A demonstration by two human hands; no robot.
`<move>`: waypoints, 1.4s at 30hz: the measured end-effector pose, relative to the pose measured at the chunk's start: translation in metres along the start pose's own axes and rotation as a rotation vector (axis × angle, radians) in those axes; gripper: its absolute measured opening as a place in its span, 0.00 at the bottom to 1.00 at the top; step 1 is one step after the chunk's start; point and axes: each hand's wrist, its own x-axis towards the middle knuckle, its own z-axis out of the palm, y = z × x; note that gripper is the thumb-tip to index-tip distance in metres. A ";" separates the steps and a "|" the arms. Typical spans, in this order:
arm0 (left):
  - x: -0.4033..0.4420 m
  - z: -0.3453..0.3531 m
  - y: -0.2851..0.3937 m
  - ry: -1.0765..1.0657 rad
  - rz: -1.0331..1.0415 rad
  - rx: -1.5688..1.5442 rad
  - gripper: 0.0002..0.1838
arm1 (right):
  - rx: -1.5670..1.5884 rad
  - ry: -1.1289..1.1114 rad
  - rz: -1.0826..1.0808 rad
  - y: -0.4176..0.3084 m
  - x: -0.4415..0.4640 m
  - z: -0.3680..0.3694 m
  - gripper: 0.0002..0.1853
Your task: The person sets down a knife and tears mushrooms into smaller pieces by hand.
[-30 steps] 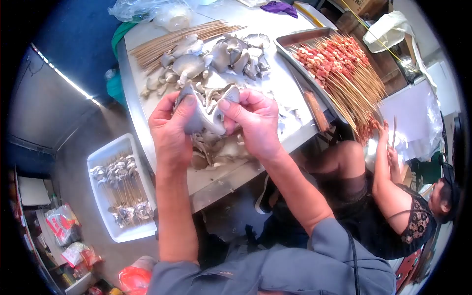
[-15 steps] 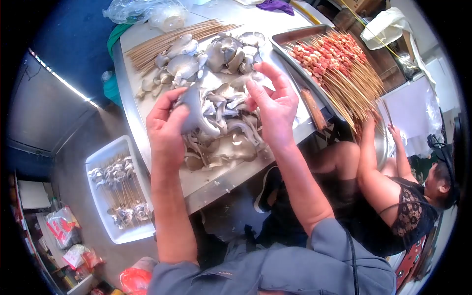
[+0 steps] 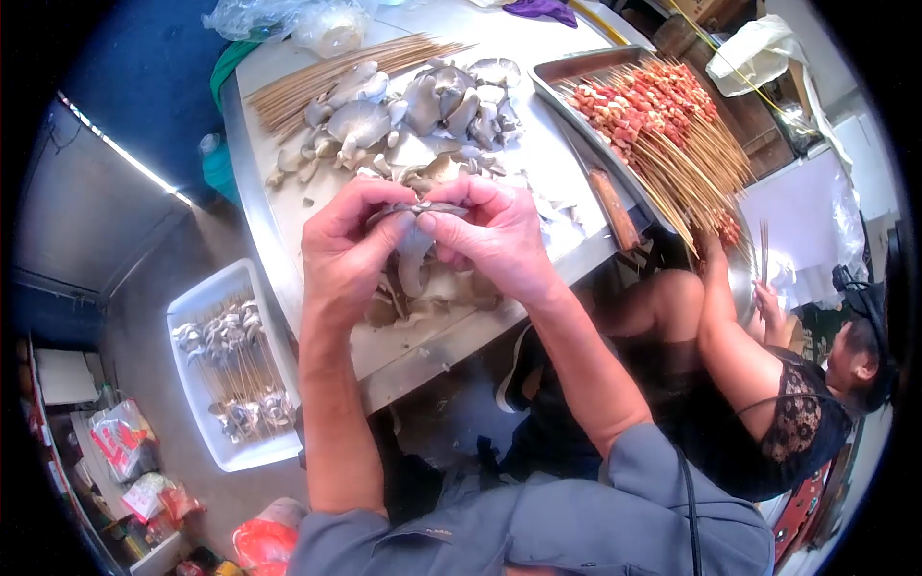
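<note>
Both my hands grip one grey oyster mushroom (image 3: 414, 252) by its cap edge, above the near part of the table. My left hand (image 3: 351, 235) pinches the cap from one side, thumb against fingers. Close beside it, my right hand (image 3: 492, 230) pinches the other side, the thumbs almost meeting. The pale stem hangs down between them. Behind my hands lies a heap of whole oyster mushrooms (image 3: 360, 125). Torn pieces, partly hidden by my hands, lie beneath them. Thin bamboo skewers (image 3: 336, 77) are piled at the table's far left.
A steel tray (image 3: 576, 67) of meat skewers (image 3: 653, 106) stands right, with a wooden-handled knife (image 3: 613, 209) beside it. A white bin (image 3: 206, 403) of mushroom skewers sits lower left. Another person (image 3: 759, 384) at right holds skewers. Plastic bags (image 3: 288, 19) lie at the back.
My right hand has come left and down and now grips the mushroom that my left hand alone was holding. The mushroom has been turned between both hands.
</note>
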 end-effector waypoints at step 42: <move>-0.005 0.002 0.004 0.066 -0.063 -0.091 0.09 | 0.126 0.073 -0.018 0.003 -0.002 0.004 0.05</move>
